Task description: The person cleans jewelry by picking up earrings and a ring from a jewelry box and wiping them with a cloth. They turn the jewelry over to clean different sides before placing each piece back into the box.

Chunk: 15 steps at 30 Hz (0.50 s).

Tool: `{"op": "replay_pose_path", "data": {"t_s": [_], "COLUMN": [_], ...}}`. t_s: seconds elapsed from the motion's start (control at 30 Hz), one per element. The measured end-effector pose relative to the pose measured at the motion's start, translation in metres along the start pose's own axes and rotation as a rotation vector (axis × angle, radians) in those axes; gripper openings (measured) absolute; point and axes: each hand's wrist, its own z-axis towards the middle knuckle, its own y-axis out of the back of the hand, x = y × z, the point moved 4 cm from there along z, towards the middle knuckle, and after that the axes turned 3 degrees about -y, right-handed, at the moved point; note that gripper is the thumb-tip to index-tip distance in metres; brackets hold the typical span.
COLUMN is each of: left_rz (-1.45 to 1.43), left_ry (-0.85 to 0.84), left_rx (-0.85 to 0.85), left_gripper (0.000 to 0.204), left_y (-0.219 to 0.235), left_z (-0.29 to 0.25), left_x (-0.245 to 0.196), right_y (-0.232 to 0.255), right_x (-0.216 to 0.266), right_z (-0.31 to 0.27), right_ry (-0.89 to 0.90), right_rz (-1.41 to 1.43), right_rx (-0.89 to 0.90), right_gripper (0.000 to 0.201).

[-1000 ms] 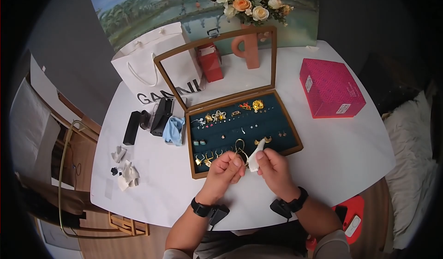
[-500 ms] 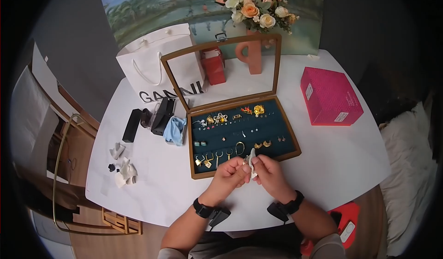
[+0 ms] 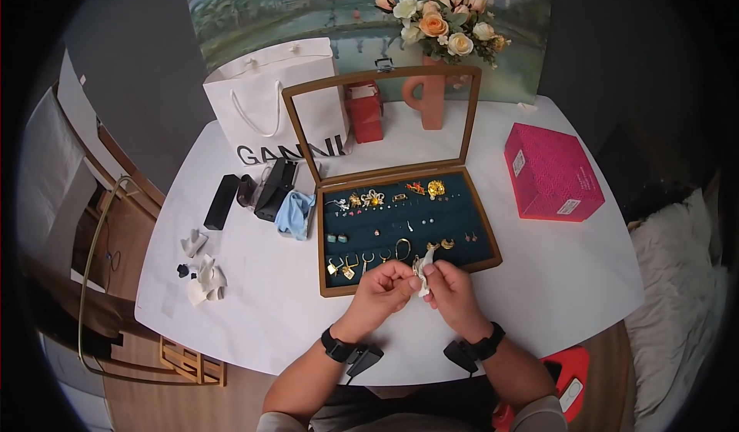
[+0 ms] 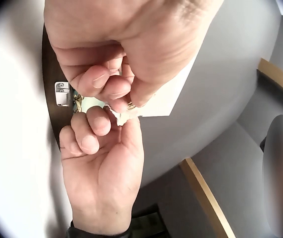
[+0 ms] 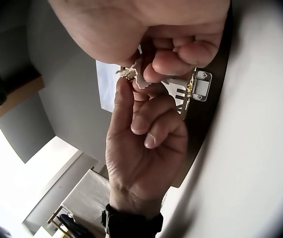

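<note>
My left hand (image 3: 385, 290) pinches a small gold piece of jewellery (image 4: 131, 105) between thumb and fingers; its exact kind is mostly hidden. Opposite it, my right hand (image 3: 454, 292) grips a crumpled white cloth (image 3: 423, 269), which is wrapped against the gold piece. The fingertips of both hands almost meet over the front edge of an open wooden jewellery box (image 3: 488, 265). Inside, on dark green lining, lie rows of earrings, brooches and studs, among them a gold flower brooch (image 3: 436, 189), a thin gold hoop (image 3: 402, 249) and square gold earrings (image 3: 349, 272).
The box's glass lid (image 3: 471, 116) stands raised. To the left are a white paper bag (image 3: 269, 97), black case (image 3: 222, 201), blue cloth (image 3: 293, 215) and crumpled white scraps (image 3: 207, 280). A pink box (image 3: 554, 174) sits right; a flower vase (image 3: 433, 103) and red box (image 3: 366, 113) stand behind.
The hands have drawn closer together, bringing the white cloth from upright in the right hand onto the gold piece in the left. The head view has shifted slightly.
</note>
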Motion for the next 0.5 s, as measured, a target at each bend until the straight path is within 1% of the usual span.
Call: {"op": "replay_pose_path", "data": {"t_s": [0.1, 0.23, 0.33, 0.4, 0.43, 0.5], "left_rz": [0.033, -0.002, 0.006, 0.286, 0.426, 0.527], "left_ry": [-0.030, -0.084, -0.187, -0.283, -0.328, -0.363], "left_rx": [-0.016, -0.053, -0.071, -0.080, -0.083, -0.073], "left_gripper": [0.013, 0.014, 0.012, 0.010, 0.009, 0.008], "left_y": [0.000, -0.003, -0.004, -0.001, 0.000, -0.004], "left_z": [-0.001, -0.001, 0.000, -0.001, -0.001, -0.003], "left_x": [-0.002, -0.009, -0.005, -0.010, -0.014, -0.024], "right_y": [-0.001, -0.003, -0.005, -0.007, -0.007, -0.005], "right_x": [-0.003, -0.001, -0.002, -0.003, -0.002, 0.000], "right_z": [0.000, -0.001, -0.002, -0.004, -0.005, -0.006], "right_ry": [-0.044, -0.077, -0.128, -0.190, -0.220, -0.281], "right_rz": [0.051, 0.130, 0.224, 0.329, 0.377, 0.473], "right_rx": [0.076, 0.107, 0.148, 0.180, 0.231, 0.335], "right_gripper": [0.028, 0.028, 0.029, 0.030, 0.031, 0.033]}}
